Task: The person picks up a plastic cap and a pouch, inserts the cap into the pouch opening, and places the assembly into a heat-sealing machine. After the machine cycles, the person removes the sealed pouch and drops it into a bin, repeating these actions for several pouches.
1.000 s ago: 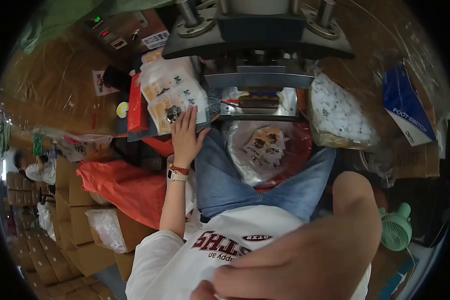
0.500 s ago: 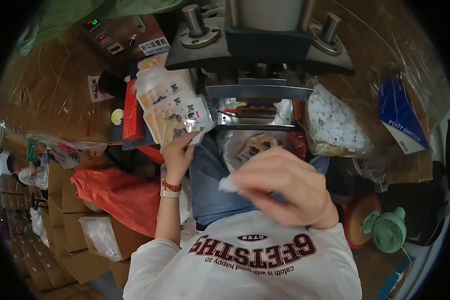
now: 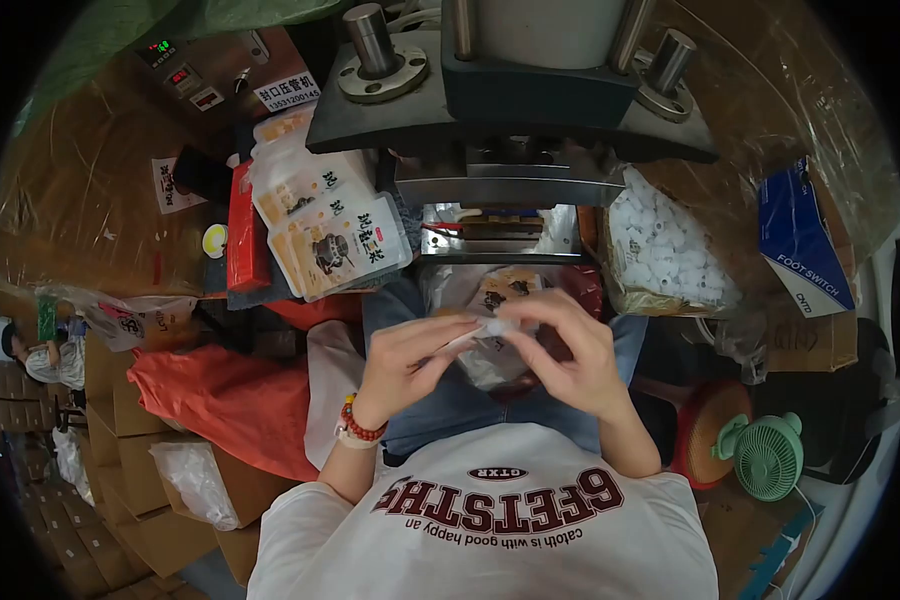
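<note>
My left hand (image 3: 407, 365) pinches a thin pouch (image 3: 460, 341), seen nearly edge-on in front of my lap. Between both hands, at the pouch's end, is a small white plastic piece (image 3: 494, 327), held in the closed fingertips of my right hand (image 3: 570, 360). Fingers partly cover where the piece and the pouch meet. Printed pouches (image 3: 332, 246) lie in a fanned stack to the left. Beyond my hands stands a press machine (image 3: 510, 190) with a metal jaw. Many white plastic pieces (image 3: 663, 245) fill a box on the right.
Below the press, a plastic-lined container (image 3: 438, 290) holds printed pouches. A red box (image 3: 247, 230) stands left of the stack. To the right are a blue foot-switch box (image 3: 805, 235) and a green fan (image 3: 768, 455). A person (image 3: 55, 360) is at the far left.
My left hand has come away from the stack to my lap with a pouch. My right hand has moved forward, bringing the white piece to the pouch. The view has shifted slightly.
</note>
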Demonstrator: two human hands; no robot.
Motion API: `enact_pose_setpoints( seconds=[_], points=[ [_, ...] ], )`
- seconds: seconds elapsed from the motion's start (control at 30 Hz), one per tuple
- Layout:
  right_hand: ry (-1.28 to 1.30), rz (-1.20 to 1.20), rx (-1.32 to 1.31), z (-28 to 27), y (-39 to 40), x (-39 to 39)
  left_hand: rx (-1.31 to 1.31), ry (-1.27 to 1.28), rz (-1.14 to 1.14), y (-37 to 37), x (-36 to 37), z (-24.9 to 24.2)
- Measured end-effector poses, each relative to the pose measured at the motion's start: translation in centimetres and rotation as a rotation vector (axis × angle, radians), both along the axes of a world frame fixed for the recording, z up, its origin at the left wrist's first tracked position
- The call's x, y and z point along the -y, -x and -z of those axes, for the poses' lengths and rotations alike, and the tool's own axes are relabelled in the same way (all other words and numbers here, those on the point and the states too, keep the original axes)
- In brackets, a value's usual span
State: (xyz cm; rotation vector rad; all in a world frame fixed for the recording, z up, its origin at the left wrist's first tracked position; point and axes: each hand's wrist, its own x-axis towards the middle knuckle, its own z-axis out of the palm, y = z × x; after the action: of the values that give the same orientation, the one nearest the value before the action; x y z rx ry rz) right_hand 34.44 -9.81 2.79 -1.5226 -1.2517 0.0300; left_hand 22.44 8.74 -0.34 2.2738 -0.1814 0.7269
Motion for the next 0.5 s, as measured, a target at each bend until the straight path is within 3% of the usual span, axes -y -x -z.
enact_pose_setpoints(
  seconds=[0.03,0.1,0.13,0.23,0.3,0.37,0.43,0.5],
  points=[
    [0.109,0.089,-0.154,0.4,-0.1,0.1,-0.214,0.264,0.017,-0.5,0.6,1.8],
    [0.094,0.255,-0.051,0.7,-0.9,0.3,-0.562,0.713,-0.051,-2.1,1.8,4.9],
    [0.071,0.316,-0.037,0.5,-1.6,1.0,-0.559,0.712,-0.050,-3.0,2.1,5.3],
    [0.093,0.627,-0.029,-0.3,-4.1,4.3,-0.514,1.274,-0.040,-6.1,2.2,4.8],
    [0.129,0.767,0.016,0.3,-6.4,4.8,-0.471,1.371,-0.016,-8.4,1.2,4.7],
    [0.479,0.950,0.476,2.8,-9.3,4.8,-0.472,1.412,0.006,-9.6,0.6,4.0],
    [0.585,0.884,0.407,6.2,-11.0,5.2,-0.476,1.515,0.044,-10.2,0.4,4.0],
    [0.665,0.846,0.237,6.4,-10.8,4.8,-0.507,1.376,0.018,-10.3,-0.1,4.9]
  ],
)
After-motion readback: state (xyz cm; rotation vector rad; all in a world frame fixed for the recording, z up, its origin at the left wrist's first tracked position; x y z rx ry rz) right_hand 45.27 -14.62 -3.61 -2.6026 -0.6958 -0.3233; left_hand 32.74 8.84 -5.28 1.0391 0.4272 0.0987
